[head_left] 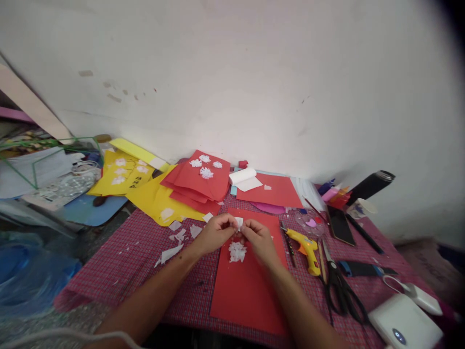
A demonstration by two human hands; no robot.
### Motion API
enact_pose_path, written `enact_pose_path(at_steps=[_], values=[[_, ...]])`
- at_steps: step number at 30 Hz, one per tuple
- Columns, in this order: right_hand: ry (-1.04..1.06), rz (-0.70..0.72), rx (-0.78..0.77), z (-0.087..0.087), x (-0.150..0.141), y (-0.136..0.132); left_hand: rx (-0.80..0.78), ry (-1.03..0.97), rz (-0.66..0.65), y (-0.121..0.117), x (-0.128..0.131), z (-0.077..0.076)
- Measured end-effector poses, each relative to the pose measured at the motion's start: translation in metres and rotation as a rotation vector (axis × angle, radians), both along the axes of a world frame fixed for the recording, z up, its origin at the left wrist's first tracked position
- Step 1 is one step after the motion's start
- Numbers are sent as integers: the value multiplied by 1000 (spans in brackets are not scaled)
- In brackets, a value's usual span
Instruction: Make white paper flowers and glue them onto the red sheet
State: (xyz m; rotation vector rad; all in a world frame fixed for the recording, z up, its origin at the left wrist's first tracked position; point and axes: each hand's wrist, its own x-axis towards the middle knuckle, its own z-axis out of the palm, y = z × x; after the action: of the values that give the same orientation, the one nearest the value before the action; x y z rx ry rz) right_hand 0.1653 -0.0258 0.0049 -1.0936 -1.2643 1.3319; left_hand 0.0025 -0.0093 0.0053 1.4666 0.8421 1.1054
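Note:
Between my left hand [220, 232] and my right hand [258, 238] is a small white piece of paper [239, 222], pinched by the fingertips of both. My hands hover over the upper part of a red paper sheet [247, 295] on the table. Just below my fingers, a heap of crumpled white paper bits [237, 252] sits on that sheet. Torn white paper scraps [178, 236] lie to the left of my left hand. A yellow hot glue gun [305, 248] rests on the cloth to the right of my right hand, beside a dark pencil [289, 246].
Black scissors [337, 286], a utility knife [363, 269], a phone [340, 225] and a white box [405, 322] occupy the right side. Behind stand red sheets with white paper flowers [207, 173], a white paper roll [242, 175] and yellow sheets [156, 194]. The wall [254, 87] borders the table's back.

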Motion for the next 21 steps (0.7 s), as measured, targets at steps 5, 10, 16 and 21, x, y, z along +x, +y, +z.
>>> enact_pose_path(at_steps=[5, 10, 16, 21], values=[[81, 72, -23, 2, 1, -1, -73, 6, 6, 0, 0, 6], [81, 64, -27, 2, 2, -1, -88, 0, 5, -1, 1, 9], [101, 69, -56, 2, 1, -1, -114, -32, -15, -1, 2, 5], [90, 69, -58, 4, 1, -1, -104, -49, -52, -1, 2, 5]])
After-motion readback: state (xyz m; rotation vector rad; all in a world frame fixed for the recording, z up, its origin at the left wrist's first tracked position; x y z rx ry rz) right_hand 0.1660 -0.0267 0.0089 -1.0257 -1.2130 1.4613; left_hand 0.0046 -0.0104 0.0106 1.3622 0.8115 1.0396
